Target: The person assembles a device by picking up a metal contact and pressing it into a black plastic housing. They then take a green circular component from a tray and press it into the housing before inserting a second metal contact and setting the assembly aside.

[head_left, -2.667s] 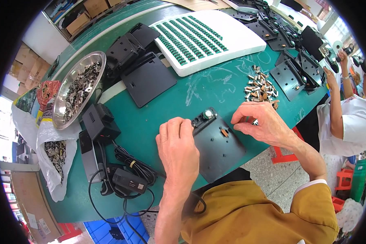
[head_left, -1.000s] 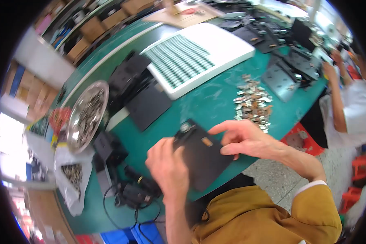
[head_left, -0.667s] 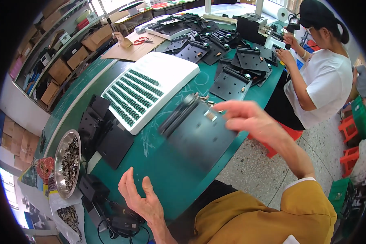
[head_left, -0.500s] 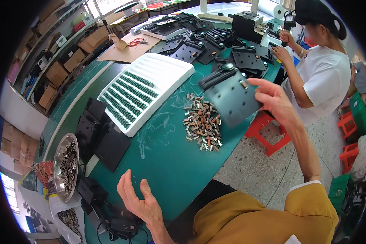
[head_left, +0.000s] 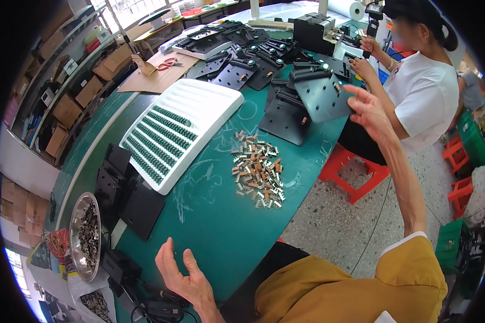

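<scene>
My right hand (head_left: 372, 112) grips the right edge of a black plate (head_left: 319, 101) with a dark cylindrical bar along its far edge and a small slide switch near one corner. The plate is tilted over the near end of a group of similar black plates (head_left: 285, 119). My left hand (head_left: 184, 281) hangs open over the near part of the green table, thumb and fingers apart, with nothing in it. Between my hands and the plates lies a heap of small brown and silver slide switches (head_left: 257, 172).
A white foam tray (head_left: 210, 110) with rows of dark green round parts stands left of the heap. Further left are black plates (head_left: 140, 207) and a metal bowl (head_left: 83, 237) of small parts. Across the table a co-worker (head_left: 423, 102) sits by a machine (head_left: 313, 33).
My right hand has carried the black plate away from me, toward the other plates. My left hand stays open in nearly the same place. The whole view has shifted slightly.
</scene>
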Action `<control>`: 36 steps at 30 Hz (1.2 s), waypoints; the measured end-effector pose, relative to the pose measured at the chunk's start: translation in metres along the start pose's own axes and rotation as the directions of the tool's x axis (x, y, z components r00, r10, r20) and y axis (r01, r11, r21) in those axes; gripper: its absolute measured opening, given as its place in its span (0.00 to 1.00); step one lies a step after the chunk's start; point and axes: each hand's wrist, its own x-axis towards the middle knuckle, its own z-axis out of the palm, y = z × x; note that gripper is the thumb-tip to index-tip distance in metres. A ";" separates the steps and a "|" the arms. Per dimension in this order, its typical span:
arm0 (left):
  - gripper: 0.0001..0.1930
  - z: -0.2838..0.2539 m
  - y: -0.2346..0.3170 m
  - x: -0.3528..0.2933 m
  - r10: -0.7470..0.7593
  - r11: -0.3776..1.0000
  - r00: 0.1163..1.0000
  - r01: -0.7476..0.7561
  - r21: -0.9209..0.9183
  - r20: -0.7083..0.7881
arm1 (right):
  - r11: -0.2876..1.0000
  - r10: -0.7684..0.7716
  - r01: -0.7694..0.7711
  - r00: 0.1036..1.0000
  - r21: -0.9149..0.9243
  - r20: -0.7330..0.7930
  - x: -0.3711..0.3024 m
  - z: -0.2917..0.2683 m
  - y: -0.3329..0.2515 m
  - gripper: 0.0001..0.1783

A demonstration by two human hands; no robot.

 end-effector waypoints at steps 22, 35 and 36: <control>0.17 0.004 0.003 0.001 -0.009 1.000 0.999 0.010 -0.018 0.037 | 0.968 0.125 -0.137 0.990 -0.210 -0.069 0.115 -0.048 0.003 0.17; 0.17 0.006 0.003 -0.001 0.007 1.000 0.999 -0.006 -0.019 0.042 | 0.969 0.109 -0.135 0.985 -0.206 -0.133 0.107 -0.041 0.017 0.18; 0.17 0.004 0.002 -0.001 0.003 1.000 0.999 -0.003 -0.008 0.043 | 0.965 0.078 -0.118 0.982 -0.235 -0.171 0.107 -0.034 0.018 0.20</control>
